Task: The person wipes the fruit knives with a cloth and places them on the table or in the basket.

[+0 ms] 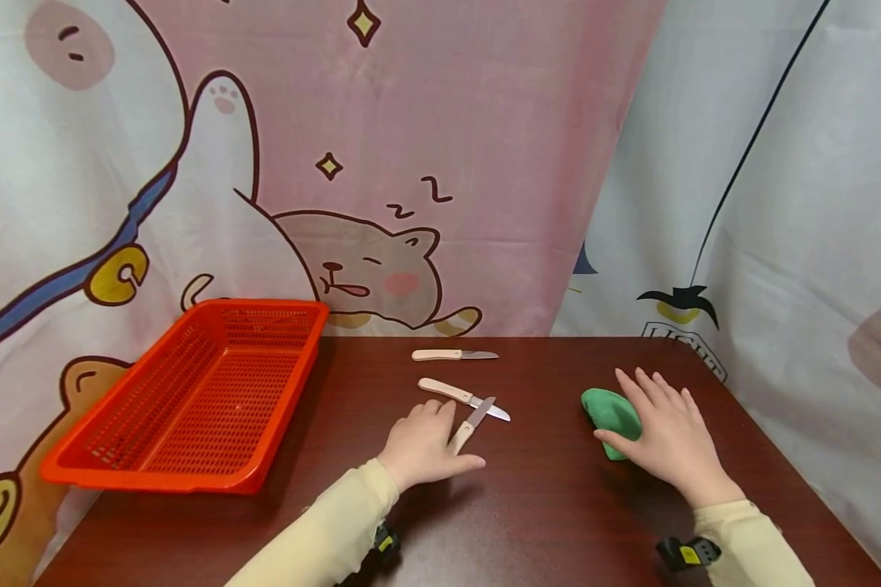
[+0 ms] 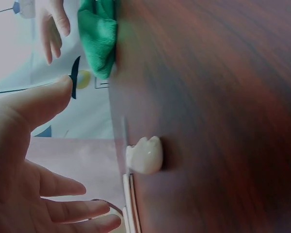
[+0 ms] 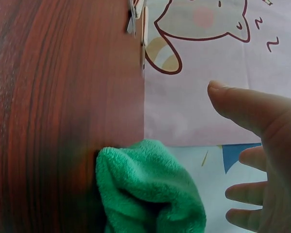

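Observation:
My left hand (image 1: 424,444) hovers over the table by the nearest of three small knives with pale handles, its fingers spread and nothing in them. That near knife (image 1: 464,436) has its blade across the blade of the middle knife (image 1: 446,390). The far knife (image 1: 437,355) lies behind them, blade pointing right. In the left wrist view a knife's pale rounded handle end (image 2: 146,156) faces the camera. My right hand (image 1: 668,440), fingers loosely extended, is above and beside a crumpled green cloth (image 1: 608,412). The right wrist view shows a gap between thumb and cloth (image 3: 145,184).
An orange-red plastic basket (image 1: 282,416) with perforated walls stands at the left of the dark brown wooden table (image 1: 529,522). A curtain (image 1: 499,163) printed with cartoon animals hangs right behind the table, and a pale curtain section runs along the right side.

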`<state>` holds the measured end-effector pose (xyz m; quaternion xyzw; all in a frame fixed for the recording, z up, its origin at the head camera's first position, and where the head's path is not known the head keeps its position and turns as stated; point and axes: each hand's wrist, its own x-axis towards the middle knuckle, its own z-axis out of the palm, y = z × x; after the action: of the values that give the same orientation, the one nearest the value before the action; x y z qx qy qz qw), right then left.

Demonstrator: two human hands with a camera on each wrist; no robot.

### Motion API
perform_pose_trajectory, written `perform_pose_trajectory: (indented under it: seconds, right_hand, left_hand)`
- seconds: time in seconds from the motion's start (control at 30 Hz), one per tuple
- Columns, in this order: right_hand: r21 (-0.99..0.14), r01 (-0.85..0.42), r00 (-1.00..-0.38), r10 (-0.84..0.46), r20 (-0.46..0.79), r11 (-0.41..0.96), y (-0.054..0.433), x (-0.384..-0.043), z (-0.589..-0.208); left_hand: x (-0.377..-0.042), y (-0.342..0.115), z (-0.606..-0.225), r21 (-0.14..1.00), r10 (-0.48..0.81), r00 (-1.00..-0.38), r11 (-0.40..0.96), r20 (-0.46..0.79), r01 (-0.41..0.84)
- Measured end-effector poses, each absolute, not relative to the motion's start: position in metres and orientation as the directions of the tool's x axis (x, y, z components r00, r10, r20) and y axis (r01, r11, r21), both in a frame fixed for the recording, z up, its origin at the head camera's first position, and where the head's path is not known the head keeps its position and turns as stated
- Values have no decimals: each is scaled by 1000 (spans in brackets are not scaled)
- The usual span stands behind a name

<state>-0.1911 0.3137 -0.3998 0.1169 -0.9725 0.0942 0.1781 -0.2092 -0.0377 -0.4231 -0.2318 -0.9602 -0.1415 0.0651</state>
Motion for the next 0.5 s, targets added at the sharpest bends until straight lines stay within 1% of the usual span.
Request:
perform_pose_trajectory:
  seconds: [0.23,0.5]
  right_hand:
    - [-159,-249,-919,-180,351,955,321,-192,-406]
    - [-167,-237,-926,-171,337,957,325,-193,-410]
  left_hand:
    - [-216,-26,-433,195,420,-893,874,159,446]
    - [-222,-15,-438,194,397,-912,891,106,411]
